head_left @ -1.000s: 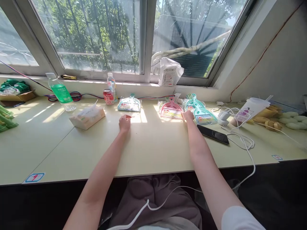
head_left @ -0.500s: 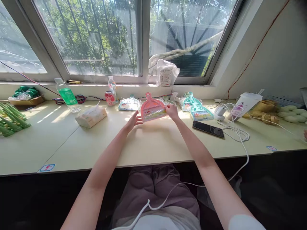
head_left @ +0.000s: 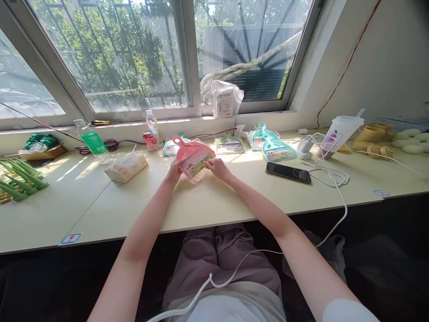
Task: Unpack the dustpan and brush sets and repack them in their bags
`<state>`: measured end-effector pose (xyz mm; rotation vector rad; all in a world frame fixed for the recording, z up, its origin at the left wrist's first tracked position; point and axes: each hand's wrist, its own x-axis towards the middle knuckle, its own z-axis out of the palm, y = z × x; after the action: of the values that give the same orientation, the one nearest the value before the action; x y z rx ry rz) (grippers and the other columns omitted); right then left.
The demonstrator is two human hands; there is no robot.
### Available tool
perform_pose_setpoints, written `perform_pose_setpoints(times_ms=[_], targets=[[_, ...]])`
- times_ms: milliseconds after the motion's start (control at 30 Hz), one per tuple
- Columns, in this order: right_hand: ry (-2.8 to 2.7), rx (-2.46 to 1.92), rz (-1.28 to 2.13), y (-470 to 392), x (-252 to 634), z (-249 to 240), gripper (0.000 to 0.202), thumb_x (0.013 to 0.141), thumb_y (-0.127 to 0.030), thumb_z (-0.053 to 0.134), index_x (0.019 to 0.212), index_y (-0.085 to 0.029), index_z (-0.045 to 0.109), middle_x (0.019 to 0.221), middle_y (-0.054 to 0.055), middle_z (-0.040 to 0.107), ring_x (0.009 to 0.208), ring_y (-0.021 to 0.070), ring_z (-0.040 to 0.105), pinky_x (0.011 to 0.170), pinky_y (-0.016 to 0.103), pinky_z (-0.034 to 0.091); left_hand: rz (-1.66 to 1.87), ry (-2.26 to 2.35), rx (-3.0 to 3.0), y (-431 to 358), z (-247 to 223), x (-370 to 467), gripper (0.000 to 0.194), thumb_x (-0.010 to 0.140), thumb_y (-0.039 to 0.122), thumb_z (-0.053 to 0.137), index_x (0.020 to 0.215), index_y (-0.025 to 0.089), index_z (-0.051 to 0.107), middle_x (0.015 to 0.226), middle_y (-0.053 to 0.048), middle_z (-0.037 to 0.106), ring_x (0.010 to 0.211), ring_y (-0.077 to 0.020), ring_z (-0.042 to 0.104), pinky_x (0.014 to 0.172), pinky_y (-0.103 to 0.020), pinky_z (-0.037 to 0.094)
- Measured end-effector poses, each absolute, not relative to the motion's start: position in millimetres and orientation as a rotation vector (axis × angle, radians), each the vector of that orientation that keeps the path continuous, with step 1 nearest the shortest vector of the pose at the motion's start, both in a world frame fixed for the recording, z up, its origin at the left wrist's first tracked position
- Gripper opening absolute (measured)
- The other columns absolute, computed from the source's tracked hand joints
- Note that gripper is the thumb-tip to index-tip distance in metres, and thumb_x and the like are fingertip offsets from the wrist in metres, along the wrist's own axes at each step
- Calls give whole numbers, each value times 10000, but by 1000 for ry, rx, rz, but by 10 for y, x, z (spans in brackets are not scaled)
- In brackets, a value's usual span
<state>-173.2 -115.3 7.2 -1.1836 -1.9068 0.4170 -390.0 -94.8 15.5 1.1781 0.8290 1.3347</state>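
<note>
Held up over the table is a pink mini dustpan and brush set (head_left: 193, 157) in clear plastic wrapping, tilted with its handle toward the upper left. My left hand (head_left: 174, 172) is closed on its left edge. At the lower right edge, my right hand (head_left: 217, 169) pinches the wrapping. Behind it lies a wrapped pale blue set (head_left: 170, 148), partly covered by the pink one. A green-grey wrapped set (head_left: 229, 144) lies beyond my right hand. More turquoise sets (head_left: 277, 150) overlap farther right.
A tissue pack (head_left: 126, 167), a green-labelled bottle (head_left: 94, 142) and a red can (head_left: 149, 141) stand to the left. On the right are a black phone (head_left: 288, 172), white cables (head_left: 335, 179), a charger (head_left: 304, 147) and a large plastic cup (head_left: 339, 134).
The pink set has moved left and tilted, uncovering the green-grey set. My left hand has closed on its edge, and my right hand has moved left with it. The camera view has shifted slightly.
</note>
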Motion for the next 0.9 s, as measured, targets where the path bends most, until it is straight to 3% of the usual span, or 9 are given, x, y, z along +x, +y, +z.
perform_pose_setpoints(times_ms=[67, 167, 267, 433, 567, 667, 767, 833, 900], targets=[[-1709, -1209, 687, -1099, -1765, 8, 399, 936, -399, 542, 612, -177, 617, 652, 39, 662, 638, 153, 627, 714, 274, 485, 1357, 846, 1171, -979, 183, -3906, 519, 721, 314, 702, 1214, 182, 612, 1185, -93, 683, 1060, -247, 648, 867, -341, 558], [-1404, -1098, 1065, -1013, -1753, -60, 266, 860, -413, 653, 753, -170, 655, 712, 27, 698, 642, 135, 659, 683, 250, 510, 1298, 870, 1177, -1012, 204, -3932, 471, 778, 379, 663, 1203, 183, 609, 1149, -95, 691, 1015, -229, 668, 873, -362, 556], [-1128, -918, 1242, -971, -1712, -67, 165, 790, -271, 736, 833, -177, 608, 755, -7, 699, 712, 113, 670, 734, 233, 539, 1079, 812, 1263, -1046, 208, -3954, 451, 800, 477, 656, 1133, 175, 657, 1067, -111, 715, 982, -241, 684, 899, -402, 544], [-880, -850, 1382, -990, -1677, -18, 249, 772, -96, 704, 889, -198, 509, 765, -9, 681, 695, 133, 677, 675, 271, 583, 841, 782, 1297, -1039, 197, -3927, 540, 851, 625, 546, 1169, 202, 659, 1111, -123, 713, 1028, -257, 681, 931, -401, 527], [-886, -904, 1325, -962, -1555, 41, 280, 758, -21, 658, 954, -180, 537, 755, -3, 686, 665, 146, 677, 631, 280, 586, 1142, 979, 1079, -880, 182, -4036, 337, 915, 394, 510, 1095, 145, 648, 1053, -128, 713, 859, -202, 704, 836, -349, 567], [-825, -933, 1287, -907, -1363, 87, 282, 752, -7, 638, 964, -169, 545, 744, 7, 685, 629, 139, 662, 613, 267, 578, 1518, 1109, 835, -735, 205, -4344, 290, 907, 219, 425, 1136, 146, 587, 1078, -108, 688, 902, -156, 688, 818, -276, 570], [-656, -880, 1219, -864, -1187, 119, 294, 750, -16, 620, 965, -193, 524, 763, -12, 675, 652, 118, 659, 664, 247, 586, 1811, 1348, 677, -645, 239, -4727, 383, 946, 269, 298, 1301, 197, 426, 1245, -88, 599, 1104, -128, 621, 861, -242, 553], [-559, -819, 1174, -851, -1128, 130, 292, 755, -29, 600, 959, -213, 503, 792, -27, 665, 709, 108, 668, 715, 236, 593, 1812, 1511, 714, -626, 238, -4902, 434, 961, 332, 251, 1372, 205, 306, 1345, -101, 511, 1238, -142, 534, 904, -265, 537], [-514, -770, 1139, -850, -1124, 133, 284, 760, -45, 584, 952, -229, 484, 822, -34, 656, 765, 103, 674, 747, 232, 597, 1707, 1542, 858, -629, 213, -4957, 462, 977, 373, 171, 1378, 170, 277, 1307, -139, 519, 1242, -185, 527, 896, -330, 545]])
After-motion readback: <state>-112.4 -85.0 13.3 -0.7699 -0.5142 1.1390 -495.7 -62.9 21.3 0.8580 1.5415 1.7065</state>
